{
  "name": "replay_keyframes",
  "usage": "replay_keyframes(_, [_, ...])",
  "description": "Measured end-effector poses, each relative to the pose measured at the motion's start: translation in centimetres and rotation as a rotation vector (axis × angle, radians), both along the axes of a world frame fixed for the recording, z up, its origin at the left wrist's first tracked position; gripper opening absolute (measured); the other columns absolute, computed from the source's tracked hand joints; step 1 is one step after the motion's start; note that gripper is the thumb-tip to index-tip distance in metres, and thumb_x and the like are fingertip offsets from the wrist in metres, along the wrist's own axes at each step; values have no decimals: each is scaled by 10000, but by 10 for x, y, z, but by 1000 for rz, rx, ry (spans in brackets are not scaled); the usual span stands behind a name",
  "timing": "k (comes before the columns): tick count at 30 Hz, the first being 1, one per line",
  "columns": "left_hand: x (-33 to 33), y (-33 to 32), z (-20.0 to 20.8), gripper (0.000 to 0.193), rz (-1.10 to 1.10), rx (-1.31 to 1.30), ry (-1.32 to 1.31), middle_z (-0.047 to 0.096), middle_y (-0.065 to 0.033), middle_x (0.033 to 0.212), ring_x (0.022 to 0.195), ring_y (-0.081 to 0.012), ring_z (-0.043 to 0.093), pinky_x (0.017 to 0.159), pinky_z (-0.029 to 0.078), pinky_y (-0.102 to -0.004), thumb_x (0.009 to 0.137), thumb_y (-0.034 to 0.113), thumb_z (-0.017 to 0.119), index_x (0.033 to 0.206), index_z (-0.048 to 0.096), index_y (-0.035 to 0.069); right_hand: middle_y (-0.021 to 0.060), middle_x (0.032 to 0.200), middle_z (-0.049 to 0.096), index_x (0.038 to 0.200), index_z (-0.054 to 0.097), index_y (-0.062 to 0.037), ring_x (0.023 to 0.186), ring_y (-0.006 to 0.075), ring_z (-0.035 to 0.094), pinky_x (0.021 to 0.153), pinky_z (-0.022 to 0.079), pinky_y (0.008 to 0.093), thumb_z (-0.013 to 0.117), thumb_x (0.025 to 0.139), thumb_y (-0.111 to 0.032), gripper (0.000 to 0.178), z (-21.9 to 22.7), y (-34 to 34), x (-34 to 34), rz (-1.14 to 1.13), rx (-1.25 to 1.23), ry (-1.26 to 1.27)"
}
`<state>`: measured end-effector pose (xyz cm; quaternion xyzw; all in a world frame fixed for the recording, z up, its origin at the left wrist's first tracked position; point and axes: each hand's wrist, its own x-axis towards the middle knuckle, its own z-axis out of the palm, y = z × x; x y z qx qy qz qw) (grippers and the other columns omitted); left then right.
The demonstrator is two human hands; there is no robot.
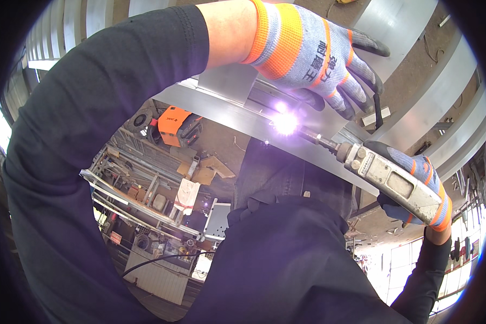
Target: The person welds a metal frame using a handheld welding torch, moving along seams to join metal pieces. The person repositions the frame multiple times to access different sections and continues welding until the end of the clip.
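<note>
A grey-and-orange knit glove with dark fingertips covers my left hand (313, 51). Its fingers are spread out over the silver metal workpiece (210, 110), just beyond a glaring violet-white spot of light (284, 123). My right hand (425, 174), gloved alike, is wrapped round the pale body of a handheld welding gun (389, 181). The gun's narrow nozzle points left, its tip at the bright spot on the metal's edge. Glare hides the exact contact there. Part of my left thumb is in shadow, and whether the palm presses on the metal I cannot tell.
Broad silver metal strips (459, 121) lie across the far right and top. An orange-and-black machine (174, 126) stands on the floor at left, near cardboard pieces (217, 166). A metal-framed rack (140, 194) and a dark cable (159, 258) are at lower left.
</note>
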<state>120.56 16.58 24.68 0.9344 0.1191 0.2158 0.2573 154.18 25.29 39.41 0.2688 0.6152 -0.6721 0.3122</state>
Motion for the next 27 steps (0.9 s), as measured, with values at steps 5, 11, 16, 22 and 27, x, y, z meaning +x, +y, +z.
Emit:
replay_keyframes(5, [-10, 1, 4, 536, -1, -204, -30, 485, -211, 1809, 1758, -400, 402, 1497, 230, -698, 1220, 445, 477, 1647, 505, 122, -18, 868, 720, 1642, 708, -26, 735, 107, 684, 724, 565, 311, 846, 929, -219, 752, -3, 2, 3, 8, 7, 26])
replay_keyframes(11, [-20, -4, -1, 634, -55, -1395, -447, 404, -261, 1857, 1778, -428, 363, 1499, 243, -683, 1249, 477, 393, 1745, 367, 83, -14, 862, 718, 1649, 703, -27, 706, 98, 664, 697, 552, 305, 827, 943, -204, 738, -19, -4, 21, -6, 76, 202])
replay_keyframes(16, [-27, -17, -3, 719, -241, -2237, -938, 337, -303, 1896, 1794, -451, 330, 1501, 254, -670, 1273, 504, 324, 1826, 252, 50, -37, 829, 671, 1674, 688, -42, 671, 68, 602, 615, 481, 289, 799, 996, -151, 696, -19, -2, 35, -69, -38, 101])
replay_keyframes(22, [-25, -20, -2, 823, -250, -2307, -1019, 256, -354, 1944, 1813, -479, 291, 1503, 266, -655, 1302, 536, 240, 1923, 115, 11, -52, 822, 656, 1689, 677, -48, 660, 58, 582, 590, 451, 282, 780, 1026, -111, 674, -15, 0, 28, -52, -72, 71])
replay_keyframes(27, [-21, -15, -4, 793, -184, -2368, -996, 286, -339, 1938, 1803, -475, 314, 1498, 287, -649, 1304, 511, 260, 1924, 144, 29, -57, 822, 657, 1691, 675, -47, 656, 57, 580, 588, 449, 281, 776, 1031, -97, 670, -7, 7, 14, -33, -119, -37])
